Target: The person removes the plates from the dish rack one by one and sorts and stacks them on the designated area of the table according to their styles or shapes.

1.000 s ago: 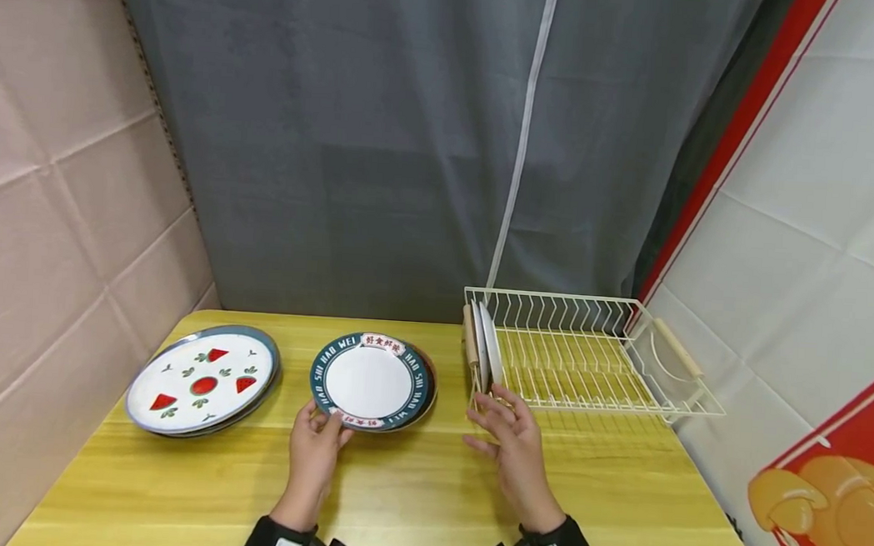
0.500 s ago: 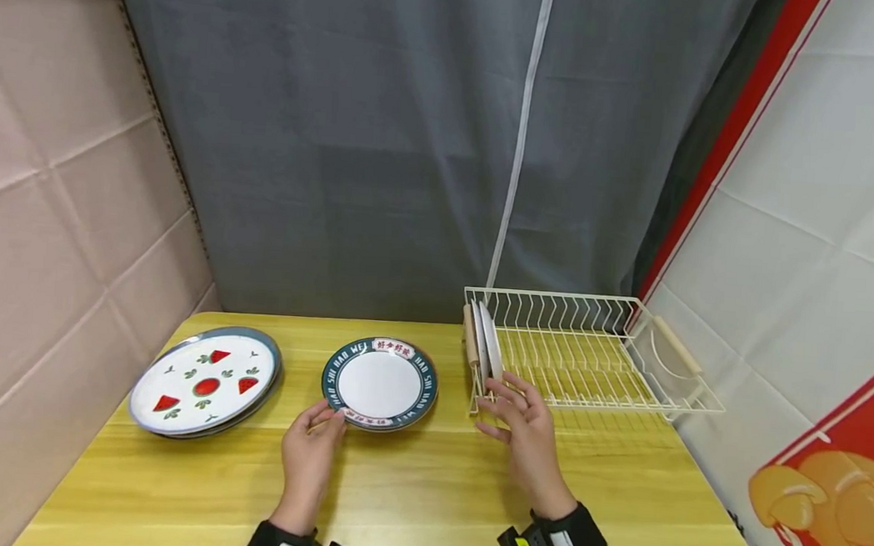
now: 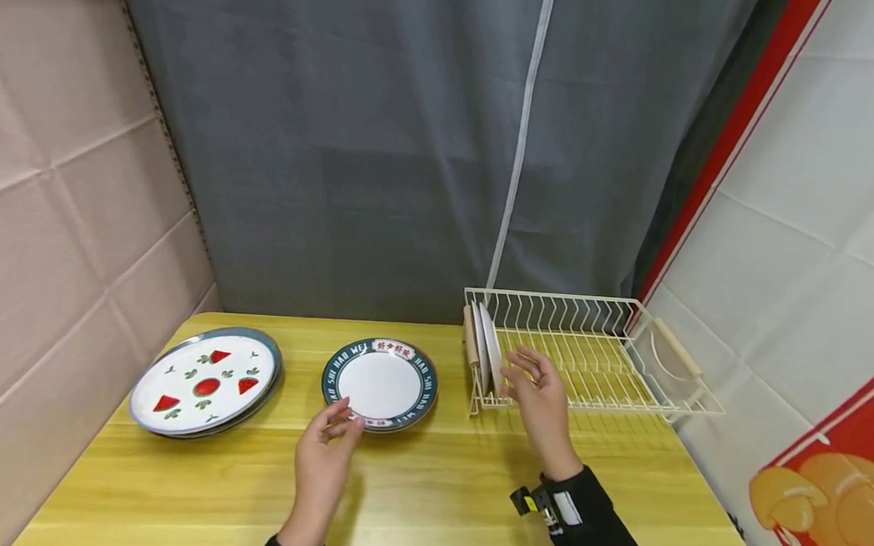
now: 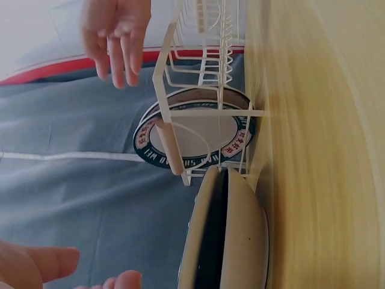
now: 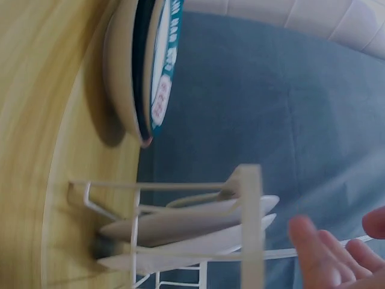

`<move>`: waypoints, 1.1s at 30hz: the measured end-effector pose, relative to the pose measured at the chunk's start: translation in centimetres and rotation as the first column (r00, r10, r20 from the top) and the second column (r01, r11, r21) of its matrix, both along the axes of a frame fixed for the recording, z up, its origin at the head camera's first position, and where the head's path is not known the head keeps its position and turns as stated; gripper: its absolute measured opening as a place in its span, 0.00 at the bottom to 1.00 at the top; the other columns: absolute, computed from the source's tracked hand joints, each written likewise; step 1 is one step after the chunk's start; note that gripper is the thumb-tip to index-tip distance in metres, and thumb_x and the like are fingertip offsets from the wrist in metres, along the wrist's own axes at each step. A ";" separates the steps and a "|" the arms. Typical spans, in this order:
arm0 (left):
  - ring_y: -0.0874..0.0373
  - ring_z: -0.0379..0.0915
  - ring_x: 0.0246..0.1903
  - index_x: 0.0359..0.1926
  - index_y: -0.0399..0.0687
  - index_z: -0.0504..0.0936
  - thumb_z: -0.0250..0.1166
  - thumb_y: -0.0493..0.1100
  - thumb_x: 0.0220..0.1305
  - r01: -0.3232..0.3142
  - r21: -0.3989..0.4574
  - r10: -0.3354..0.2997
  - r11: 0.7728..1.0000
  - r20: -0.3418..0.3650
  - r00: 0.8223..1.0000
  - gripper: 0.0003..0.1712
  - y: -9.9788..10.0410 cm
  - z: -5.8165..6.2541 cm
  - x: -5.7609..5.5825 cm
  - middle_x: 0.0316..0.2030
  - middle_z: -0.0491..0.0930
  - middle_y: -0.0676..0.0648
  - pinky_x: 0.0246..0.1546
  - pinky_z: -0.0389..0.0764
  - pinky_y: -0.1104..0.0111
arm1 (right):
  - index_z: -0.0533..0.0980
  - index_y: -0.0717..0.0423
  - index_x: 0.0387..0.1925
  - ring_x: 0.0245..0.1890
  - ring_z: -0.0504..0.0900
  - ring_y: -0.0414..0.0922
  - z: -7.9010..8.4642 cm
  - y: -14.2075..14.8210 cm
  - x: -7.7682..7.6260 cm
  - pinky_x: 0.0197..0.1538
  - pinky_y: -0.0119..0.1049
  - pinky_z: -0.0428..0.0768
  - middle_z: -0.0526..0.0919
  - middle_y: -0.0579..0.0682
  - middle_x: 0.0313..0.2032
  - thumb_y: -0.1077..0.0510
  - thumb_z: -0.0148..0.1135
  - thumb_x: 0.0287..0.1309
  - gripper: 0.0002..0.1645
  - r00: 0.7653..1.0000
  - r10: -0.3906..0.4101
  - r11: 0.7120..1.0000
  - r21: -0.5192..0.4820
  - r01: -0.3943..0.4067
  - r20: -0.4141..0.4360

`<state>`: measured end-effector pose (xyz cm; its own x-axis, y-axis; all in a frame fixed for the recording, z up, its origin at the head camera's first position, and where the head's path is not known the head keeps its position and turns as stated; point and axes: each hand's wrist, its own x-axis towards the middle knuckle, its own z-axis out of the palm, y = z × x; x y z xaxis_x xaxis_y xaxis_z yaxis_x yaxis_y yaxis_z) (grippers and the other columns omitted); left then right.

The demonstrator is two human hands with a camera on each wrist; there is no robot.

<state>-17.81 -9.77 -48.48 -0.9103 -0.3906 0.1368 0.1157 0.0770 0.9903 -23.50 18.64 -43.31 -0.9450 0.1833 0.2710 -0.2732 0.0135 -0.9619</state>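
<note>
A white plate (image 3: 380, 382) with a lettered teal rim tops a small stack mid-table. My left hand (image 3: 326, 450) hovers at its front edge, overlapping the rim in the head view. Thumb and fingers are spread apart with nothing between them, as the left wrist view also shows. To the right, my right hand (image 3: 542, 400) is raised in front of the cream wire dish rack (image 3: 556, 295), its fingers loosely bent around nothing. Two plates (image 3: 489, 351) stand on edge at the rack's left end, just left of those fingertips.
At the left of the table lies another stack, topped by a larger white plate (image 3: 227, 390) with watermelon prints. A wooden handle (image 3: 676, 346) marks the rack's right end. Behind the wooden table (image 3: 423, 506) hangs a grey curtain (image 3: 383, 178).
The teal-rimmed plate slid right until it lined up on its stack. My left hand has since let go of it and lifted. My right hand has moved up and slightly right beside the rack.
</note>
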 end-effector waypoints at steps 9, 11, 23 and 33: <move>0.44 0.79 0.46 0.55 0.32 0.83 0.73 0.28 0.61 0.075 -0.078 -0.082 0.994 -0.100 0.992 0.20 1.2 -0.7 0.9 0.49 0.77 0.37 0.46 0.84 0.72 | 0.70 0.65 0.68 0.62 0.77 0.61 -0.5 -0.2 -2.9 0.62 0.51 0.78 0.77 0.66 0.62 0.61 0.63 0.69 0.29 0.995 -0.097 0.864 0.496 0.088 -0.007; 0.43 0.78 0.47 0.54 0.33 0.83 0.74 0.28 0.60 0.085 -0.090 -0.096 0.992 -0.123 0.988 0.20 1.4 -0.8 1.0 0.50 0.77 0.38 0.47 0.85 0.69 | 0.70 0.67 0.68 0.59 0.79 0.64 -0.5 -0.5 -3.3 0.59 0.55 0.80 0.77 0.68 0.61 0.59 0.65 0.67 0.31 0.993 -0.114 0.795 0.598 0.096 -0.007; 0.46 0.78 0.48 0.55 0.35 0.84 0.75 0.30 0.59 0.087 -0.116 -0.102 0.989 -0.129 0.986 0.21 1.5 -0.9 1.1 0.53 0.77 0.40 0.47 0.85 0.67 | 0.77 0.64 0.36 0.18 0.75 0.46 -0.7 -1.4 -5.5 0.20 0.38 0.75 0.78 0.54 0.24 0.64 0.61 0.63 0.05 0.994 -0.108 0.602 0.795 0.072 -0.008; 0.44 0.77 0.49 0.56 0.34 0.83 0.76 0.30 0.59 0.108 -0.134 -0.121 0.985 -0.099 0.988 0.23 1.5 -0.9 1.0 0.54 0.76 0.38 0.51 0.84 0.61 | 0.74 0.64 0.25 0.19 0.75 0.52 0.0 -1.9 -6.9 0.20 0.45 0.75 0.76 0.57 0.20 0.67 0.60 0.57 0.06 0.986 -0.163 0.463 0.878 0.116 -0.044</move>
